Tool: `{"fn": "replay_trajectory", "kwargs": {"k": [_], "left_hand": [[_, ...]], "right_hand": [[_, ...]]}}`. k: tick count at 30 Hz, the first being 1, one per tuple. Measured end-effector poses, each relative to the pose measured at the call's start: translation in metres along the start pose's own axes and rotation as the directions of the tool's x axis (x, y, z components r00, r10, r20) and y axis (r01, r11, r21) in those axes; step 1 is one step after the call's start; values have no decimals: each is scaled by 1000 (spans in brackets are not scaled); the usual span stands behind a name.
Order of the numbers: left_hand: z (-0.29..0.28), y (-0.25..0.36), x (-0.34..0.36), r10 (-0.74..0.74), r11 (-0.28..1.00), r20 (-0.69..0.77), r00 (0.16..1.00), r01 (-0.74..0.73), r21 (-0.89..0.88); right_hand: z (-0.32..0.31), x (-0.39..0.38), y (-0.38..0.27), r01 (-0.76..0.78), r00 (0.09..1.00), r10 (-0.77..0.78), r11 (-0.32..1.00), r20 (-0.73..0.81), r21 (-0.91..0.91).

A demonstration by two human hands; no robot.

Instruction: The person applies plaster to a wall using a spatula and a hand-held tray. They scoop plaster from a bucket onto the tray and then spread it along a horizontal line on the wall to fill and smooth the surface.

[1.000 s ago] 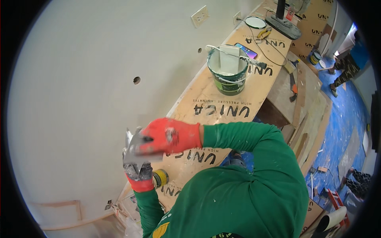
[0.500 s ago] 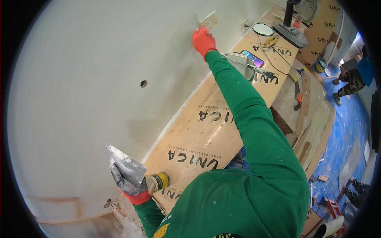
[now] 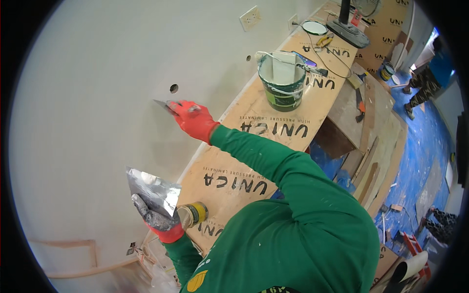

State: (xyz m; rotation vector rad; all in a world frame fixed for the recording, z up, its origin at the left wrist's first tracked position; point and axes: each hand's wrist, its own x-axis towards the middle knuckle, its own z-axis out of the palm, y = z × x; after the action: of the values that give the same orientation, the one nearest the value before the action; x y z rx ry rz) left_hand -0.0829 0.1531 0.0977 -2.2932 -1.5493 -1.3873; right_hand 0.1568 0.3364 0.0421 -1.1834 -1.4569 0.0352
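Head view: from my remote seat I see two metal blades in use in front of a pale wall, one in each gloved hand. The left hand grasps a broad metal plate near its lower edge; this glove is coated dark grey over the palm and fingers, with a red cuff. The plate is silvery and straight-edged, its upper left corner drawn to a sharp point. I see bright glare across the middle, duller grey patches around it, and a paler streak near the top. It is tilted, held just above a small can with a yellow band.

The right hand, in a red glove with pale smudges on its back, is clenched round a putty knife. Its blade looks thin and grey, seen nearly edge-on and tapering toward my left. It sits close to the wall, just below a round hole; I cannot tell from here whether the edge touches the surface. Most of the knife's handle is hidden inside the fist.

Beside the wall runs a bench covered with tan printed sheeting. On it I can make out a green bucket with pale smears round its rim and a white slab inside.
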Motion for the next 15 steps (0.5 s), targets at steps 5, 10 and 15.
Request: {"fn": "replay_trajectory", "kwargs": {"k": [5, 10, 15], "left_hand": [[-17, -18, -19, 507, 720, -159, 847, -315, 618], [-43, 6, -15, 500, 842, 157, 852, -434, -321], [-93, -4, -18, 411, 908, 385, 826, -408, -96]], "right_hand": [[-44, -94, -23, -260, 944, 45, 709, 326, 655], [-81, -167, -136, -174, 958, -12, 771, 288, 613], [-92, -170, -162, -689, 636, 317, -177, 704, 702]]}}
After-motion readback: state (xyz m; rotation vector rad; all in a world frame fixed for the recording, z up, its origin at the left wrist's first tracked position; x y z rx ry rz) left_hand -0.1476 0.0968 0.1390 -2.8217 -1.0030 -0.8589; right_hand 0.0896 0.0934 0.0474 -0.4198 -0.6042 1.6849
